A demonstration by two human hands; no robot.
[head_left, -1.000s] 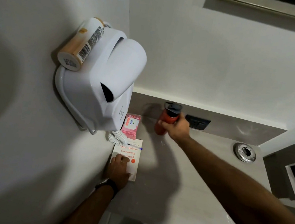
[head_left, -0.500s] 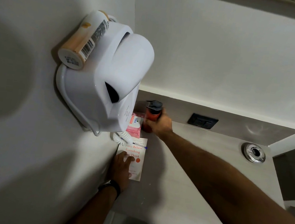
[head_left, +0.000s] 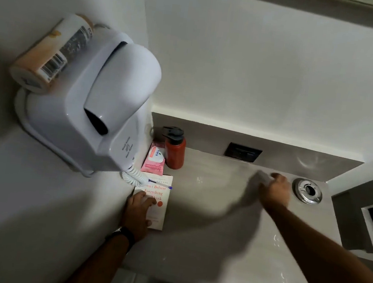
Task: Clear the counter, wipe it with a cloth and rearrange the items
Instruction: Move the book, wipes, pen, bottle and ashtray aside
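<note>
A red bottle (head_left: pixel 175 150) with a black cap stands upright at the back left corner of the grey counter (head_left: pixel 214 215), next to a pink wipes packet (head_left: pixel 154 159). In front of them lies a white book (head_left: pixel 158 199) with a blue pen (head_left: pixel 160 184) across its top. My left hand (head_left: pixel 138 213) rests flat on the book's lower left part. My right hand (head_left: pixel 274 192) hovers blurred over the counter's right side, fingers curled, apart from the bottle and holding nothing I can make out.
A white wall-mounted hair dryer (head_left: pixel 94 116) with a coiled cord juts out over the left corner, a cylindrical container (head_left: pixel 50 54) lying on top. A round metal fitting (head_left: pixel 307 191) sits at the back right, a dark socket (head_left: pixel 241 151) in the backsplash. A recess opens at far right.
My right hand set the red bottle down beside the wipes packet, let go and swung right toward the metal fitting. My left hand stayed on the book.
</note>
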